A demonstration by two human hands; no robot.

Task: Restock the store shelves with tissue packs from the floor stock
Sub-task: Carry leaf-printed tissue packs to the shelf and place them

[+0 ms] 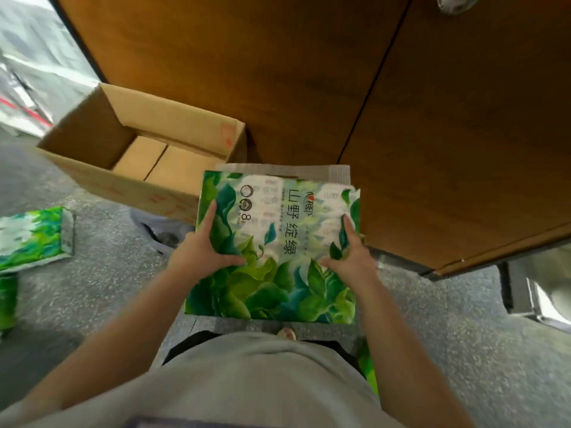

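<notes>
Speckled grey floor [463, 350] lying beneath a wooden shelf unit [432, 134], left hand [204, 251] and right hand [349, 257] gripping a green tissue pack [278, 273] by its sides, thumbs pressing on top, forearms reaching forward.

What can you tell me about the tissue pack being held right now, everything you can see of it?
The tissue pack is a flat rectangular bundle in glossy plastic film, printed with green leaves, white rolls showing through, dark Chinese lettering and an "8". A grey-white sealed flap sticks out at its far end. It is held face up, roughly level, above the speckled floor. The left hand and right hand grip its sides, thumbs on top.
</notes>
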